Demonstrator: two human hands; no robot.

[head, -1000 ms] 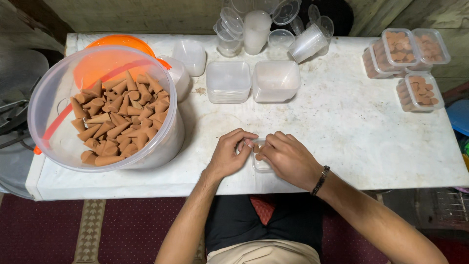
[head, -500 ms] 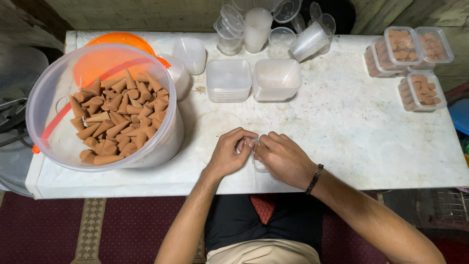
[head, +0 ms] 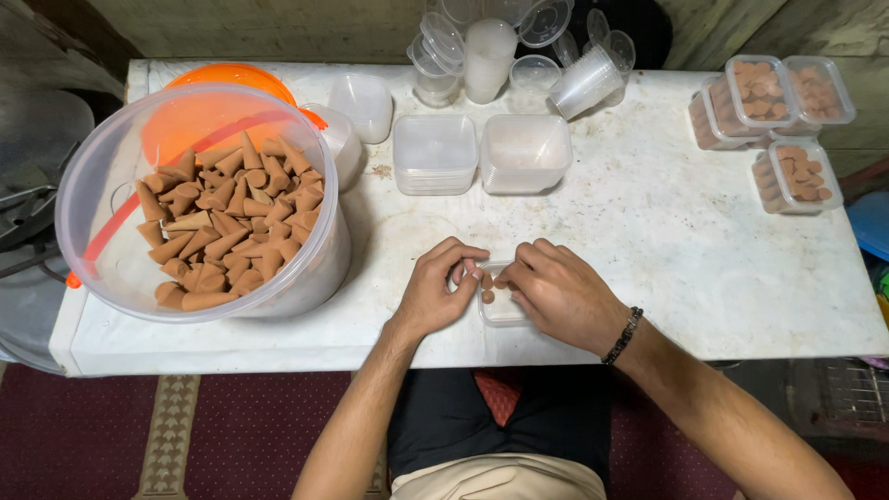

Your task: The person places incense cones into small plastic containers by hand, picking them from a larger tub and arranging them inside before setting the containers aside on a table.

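A small clear plastic box [head: 501,310] sits near the front edge of the white marble table [head: 648,241], with a few brown cones [head: 487,295] standing inside. My left hand [head: 437,289] curls against the box's left side, fingertips at its rim. My right hand [head: 560,292] rests over the box's right side, fingers pinched at the cones. A large clear bucket [head: 199,199] full of brown cones stands at the left.
Two stacks of empty clear boxes [head: 433,153] and lids [head: 524,151] lie behind my hands. Clear cups [head: 583,81] and tubs cluster at the back. Filled, lidded boxes of cones [head: 796,173] stand at the right. An orange lid [head: 227,79] is behind the bucket.
My right hand has shifted a little to the right, uncovering more of the small box and the cones in it. My left hand has stayed in place.
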